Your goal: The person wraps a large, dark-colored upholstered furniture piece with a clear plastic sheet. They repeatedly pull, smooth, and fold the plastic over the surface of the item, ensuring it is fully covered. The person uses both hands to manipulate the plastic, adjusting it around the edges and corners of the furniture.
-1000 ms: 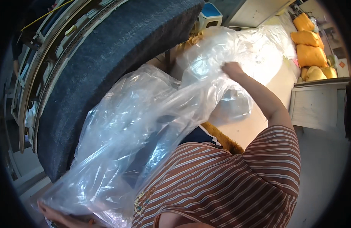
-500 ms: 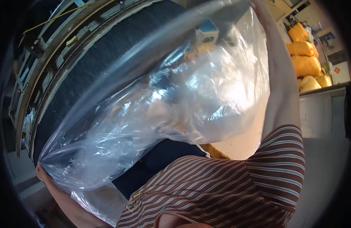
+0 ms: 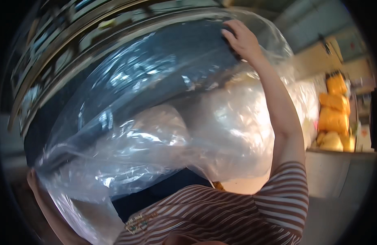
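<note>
A large clear plastic bag (image 3: 155, 141) spreads billowing and creased across the space before me, over my lap. At the far left my left hand (image 3: 32, 179) is closed on a gathered corner of it, a little blurred. My right hand (image 3: 244, 43) reaches out at the upper right, against the film. Its thumb and fingers stand apart, and I see no film pinched between them. The film bulges loosely past my right hand and forearm. Behind it a dark surface (image 3: 188, 36) shows through.
Beyond the dark surface runs a curved-looking wooden and metal frame (image 3: 74, 38). Stacked orange sacks (image 3: 334, 118) stand at the right, above a pale cabinet (image 3: 327, 173). A pale surface (image 3: 245, 183) shows below the film, near my right elbow.
My right hand has come down and left from the top edge, and its fingers have opened. The bag has puffed out toward the upper right. My left hand stays on its corner.
</note>
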`<state>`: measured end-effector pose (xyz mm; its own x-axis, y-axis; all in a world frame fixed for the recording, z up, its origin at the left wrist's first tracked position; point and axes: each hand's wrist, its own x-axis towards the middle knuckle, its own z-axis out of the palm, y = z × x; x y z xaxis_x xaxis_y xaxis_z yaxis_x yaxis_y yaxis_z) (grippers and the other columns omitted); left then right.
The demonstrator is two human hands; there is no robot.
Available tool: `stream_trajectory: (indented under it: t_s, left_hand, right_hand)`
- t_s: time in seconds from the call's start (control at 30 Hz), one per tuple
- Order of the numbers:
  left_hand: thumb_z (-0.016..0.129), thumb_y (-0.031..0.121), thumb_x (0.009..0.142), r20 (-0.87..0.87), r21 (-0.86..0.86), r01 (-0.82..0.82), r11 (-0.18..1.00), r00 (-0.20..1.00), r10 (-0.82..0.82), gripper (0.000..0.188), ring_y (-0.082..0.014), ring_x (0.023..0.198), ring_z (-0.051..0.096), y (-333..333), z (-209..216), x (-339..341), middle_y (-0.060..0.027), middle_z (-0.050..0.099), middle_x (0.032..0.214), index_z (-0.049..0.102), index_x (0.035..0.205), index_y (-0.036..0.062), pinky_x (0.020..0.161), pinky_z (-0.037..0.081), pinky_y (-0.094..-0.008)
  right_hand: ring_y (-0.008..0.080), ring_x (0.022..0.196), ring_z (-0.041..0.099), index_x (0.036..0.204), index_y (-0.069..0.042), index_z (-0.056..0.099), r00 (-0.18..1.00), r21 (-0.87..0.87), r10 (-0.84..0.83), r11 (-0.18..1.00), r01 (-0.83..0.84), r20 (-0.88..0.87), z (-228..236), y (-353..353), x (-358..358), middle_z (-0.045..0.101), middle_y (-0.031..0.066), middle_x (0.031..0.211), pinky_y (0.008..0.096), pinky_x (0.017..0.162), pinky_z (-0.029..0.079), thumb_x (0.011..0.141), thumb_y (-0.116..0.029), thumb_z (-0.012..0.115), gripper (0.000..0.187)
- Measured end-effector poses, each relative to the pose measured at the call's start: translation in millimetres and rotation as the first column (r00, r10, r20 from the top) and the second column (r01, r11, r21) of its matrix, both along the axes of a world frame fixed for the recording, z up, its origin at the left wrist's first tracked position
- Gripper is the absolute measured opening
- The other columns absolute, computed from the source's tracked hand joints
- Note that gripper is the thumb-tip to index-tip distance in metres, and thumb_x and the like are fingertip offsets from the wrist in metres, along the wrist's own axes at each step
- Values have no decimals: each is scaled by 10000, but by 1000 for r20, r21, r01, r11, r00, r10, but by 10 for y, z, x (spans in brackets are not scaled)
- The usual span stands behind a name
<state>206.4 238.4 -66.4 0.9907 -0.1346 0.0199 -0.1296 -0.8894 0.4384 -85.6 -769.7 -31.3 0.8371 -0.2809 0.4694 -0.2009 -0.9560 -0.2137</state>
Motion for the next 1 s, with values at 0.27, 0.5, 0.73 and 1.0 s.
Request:
stream_trajectory:
  t_s: [0.27, 0.5, 0.73, 1.0]
  left_hand:
    - [672, 448, 818, -159, -332, -326, 885, 944, 288, 444, -108, 906, 572, -868, 179, 200, -6, 658, 976, 694, 1043, 65, 789, 436, -254]
    - [659, 310, 849, 296, -484, -74, 872, 924, 242, 282, -65, 794, 560, -2116, 54, 87, 13, 656, 840, 703, 964, 56, 739, 440, -235]
    - [689, 292, 802, 299, -674, -30, 738, 903, 309, 256, -89, 663, 555, -2095, -7, -1, -21, 640, 708, 691, 846, 39, 642, 438, -256]
    - [670, 235, 817, 308, -660, -46, 750, 894, 326, 192, -85, 637, 543, -1927, -20, 67, -22, 623, 697, 674, 820, 42, 593, 429, -258]
  right_hand:
    - [309, 1345, 323, 1368, -65, 435, 980, 0, 48, 999, -49, -192, -253, -145, 27, 384, 162, 1433, 372, 1107, 227, 967, -278, 432, 454]
    - [342, 1157, 485, 1255, -15, 496, 873, -156, -353, 935, 318, -337, 50, -418, 298, 460, 187, 1304, 383, 959, 378, 954, -342, 466, 445]
    - [244, 990, 551, 1034, -1, 579, 875, 147, 426, 874, -464, 230, 417, 2575, 1300, 558, 117, 1040, 328, 853, 446, 893, -66, 564, 155]
    - [286, 984, 568, 994, -102, 632, 189, 5, 981, 189, -982, 35, 424, 6187, 1836, 606, 101, 1039, 382, 811, 468, 847, -180, 611, 168]
